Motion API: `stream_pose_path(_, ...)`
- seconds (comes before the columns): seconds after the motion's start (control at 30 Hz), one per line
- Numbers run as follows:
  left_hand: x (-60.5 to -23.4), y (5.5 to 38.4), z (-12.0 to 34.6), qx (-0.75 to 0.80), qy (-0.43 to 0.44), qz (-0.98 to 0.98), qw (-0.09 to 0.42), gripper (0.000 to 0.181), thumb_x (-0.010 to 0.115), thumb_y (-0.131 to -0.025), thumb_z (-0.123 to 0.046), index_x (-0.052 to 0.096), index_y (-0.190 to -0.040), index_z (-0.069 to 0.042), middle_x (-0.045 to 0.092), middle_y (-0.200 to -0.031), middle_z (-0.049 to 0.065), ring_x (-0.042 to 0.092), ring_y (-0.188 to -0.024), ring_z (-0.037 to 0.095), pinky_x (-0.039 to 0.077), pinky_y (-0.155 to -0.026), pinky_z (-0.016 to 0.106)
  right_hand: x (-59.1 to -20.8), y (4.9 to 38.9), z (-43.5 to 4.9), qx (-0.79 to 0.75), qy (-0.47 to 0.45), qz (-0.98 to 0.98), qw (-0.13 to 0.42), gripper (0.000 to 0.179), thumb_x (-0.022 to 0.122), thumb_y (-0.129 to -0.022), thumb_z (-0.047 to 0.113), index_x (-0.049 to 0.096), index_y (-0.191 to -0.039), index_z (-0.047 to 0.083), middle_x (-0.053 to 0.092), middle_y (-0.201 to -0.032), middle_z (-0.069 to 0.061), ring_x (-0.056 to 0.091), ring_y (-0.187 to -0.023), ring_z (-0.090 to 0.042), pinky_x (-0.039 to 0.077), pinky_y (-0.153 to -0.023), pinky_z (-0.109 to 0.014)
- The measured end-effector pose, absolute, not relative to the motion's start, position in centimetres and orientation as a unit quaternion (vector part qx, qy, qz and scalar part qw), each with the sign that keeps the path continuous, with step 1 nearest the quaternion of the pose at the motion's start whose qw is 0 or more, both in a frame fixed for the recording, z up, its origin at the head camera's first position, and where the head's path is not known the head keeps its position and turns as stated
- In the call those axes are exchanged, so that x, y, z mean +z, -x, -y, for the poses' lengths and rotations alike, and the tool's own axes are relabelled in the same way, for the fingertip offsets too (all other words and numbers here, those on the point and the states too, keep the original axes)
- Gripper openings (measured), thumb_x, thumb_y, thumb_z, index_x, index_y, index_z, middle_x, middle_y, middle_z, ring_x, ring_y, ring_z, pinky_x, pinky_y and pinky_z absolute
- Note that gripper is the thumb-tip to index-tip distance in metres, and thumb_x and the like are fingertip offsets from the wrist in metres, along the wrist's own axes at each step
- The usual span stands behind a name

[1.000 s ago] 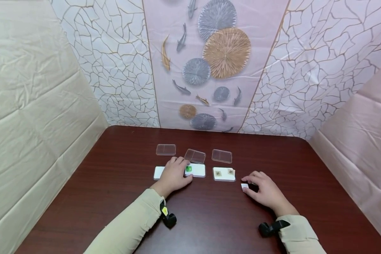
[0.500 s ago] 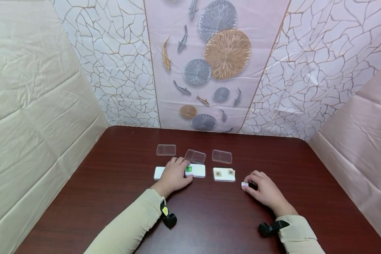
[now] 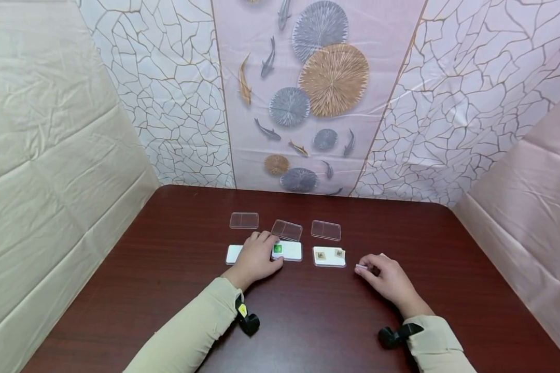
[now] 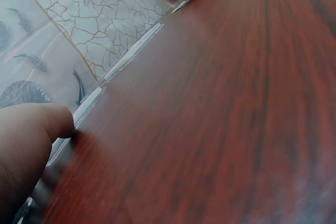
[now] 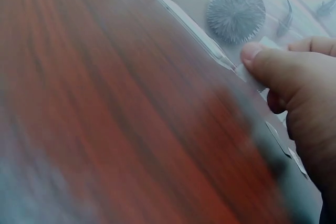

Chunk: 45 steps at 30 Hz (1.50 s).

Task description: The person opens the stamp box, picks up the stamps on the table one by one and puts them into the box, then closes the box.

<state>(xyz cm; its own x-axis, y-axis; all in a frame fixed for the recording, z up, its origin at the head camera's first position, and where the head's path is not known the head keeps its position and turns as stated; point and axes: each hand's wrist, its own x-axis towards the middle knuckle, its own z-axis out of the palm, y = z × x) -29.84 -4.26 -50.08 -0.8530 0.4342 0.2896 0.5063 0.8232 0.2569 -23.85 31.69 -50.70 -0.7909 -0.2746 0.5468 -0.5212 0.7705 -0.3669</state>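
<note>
My left hand [image 3: 256,256] lies over the right part of a white flat case [image 3: 234,254]. Its thumb and index finger reach the front and back edges of the middle white case [image 3: 293,250], which bears a small square with a green mark [image 3: 277,248]. In the left wrist view the thumb [image 4: 37,124] touches a case's edge. Right of the cases, my right hand [image 3: 387,277] pinches a small white square piece [image 3: 361,267] between thumb and fingers. The right wrist view shows this white piece [image 5: 253,77] tilted, partly hidden by the thumb.
A third white case [image 3: 329,257] carries two small beige squares with dark prints. Behind the cases lie three clear lids [image 3: 244,220], the middle one askew. Thin pale pieces [image 5: 296,161] lie beneath my right hand. Patterned cloth hangs behind the dark wooden table [image 3: 308,321].
The white piece has gone from flat to tilted as my right fingers closed on it; that hand shifted slightly. My left hand has stayed in place.
</note>
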Motion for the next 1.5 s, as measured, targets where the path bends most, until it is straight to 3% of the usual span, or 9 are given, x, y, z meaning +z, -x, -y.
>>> stream_pose_path(0.13,-50.0,29.8,4.2,-0.164,0.247,0.949,0.108,0.049,0.065,-0.089,-0.042,0.064,-0.129,-0.013,0.06,-0.121,0.004,0.051,-0.107,0.027,0.044,-0.095,0.046,-50.6,24.0,-31.0,0.255,-0.226,0.904,0.259,0.024,0.085,-0.078,0.011,0.065,-0.082,0.024,0.052,-0.073,0.017,0.049,-0.067,-0.002,0.039,-0.076,-0.031)
stream_pose_path(0.37,-50.1,29.7,4.1,-0.17,0.243,0.949,0.105,0.049,0.065,-0.089,-0.042,0.063,-0.129,-0.012,0.06,-0.121,0.006,0.051,-0.109,0.028,0.043,-0.096,0.047,-50.8,24.3,-29.7,0.267,-0.237,0.901,0.247,0.02,0.084,-0.08,0.01,0.069,-0.089,0.02,0.06,-0.08,0.015,0.054,-0.072,-0.003,0.046,-0.067,-0.027)
stream_pose_path(0.53,-49.9,29.6,4.1,-0.169,0.242,0.95,0.104,0.049,0.065,-0.09,-0.041,0.063,-0.129,-0.013,0.06,-0.121,0.006,0.051,-0.109,0.029,0.043,-0.097,0.048,-50.9,24.5,-28.9,0.274,-0.245,0.897,0.245,0.02,0.082,-0.081,0.007,0.07,-0.091,0.019,0.062,-0.085,0.013,0.055,-0.075,-0.004,0.048,-0.068,-0.029)
stream_pose_path(1.0,-50.0,29.4,4.1,-0.177,0.247,0.947,0.107,0.047,0.065,-0.09,-0.041,0.064,-0.128,-0.013,0.06,-0.12,0.006,0.051,-0.109,0.029,0.043,-0.096,0.049,-50.7,24.9,-27.3,0.266,-0.284,0.899,0.202,0.014,0.079,-0.084,0.012,0.07,-0.087,0.022,0.053,-0.077,0.019,0.049,-0.071,-0.006,0.043,-0.065,-0.027)
stream_pose_path(1.5,-50.2,29.2,4.3,-0.163,0.249,0.947,0.123,0.045,0.064,-0.09,-0.043,0.064,-0.127,-0.016,0.059,-0.12,0.005,0.05,-0.105,0.026,0.044,-0.094,0.046,-50.7,24.3,-26.9,0.267,-0.299,0.891,0.215,0.019,0.08,-0.083,0.009,0.069,-0.084,0.025,0.051,-0.076,0.022,0.047,-0.069,-0.002,0.041,-0.063,-0.024)
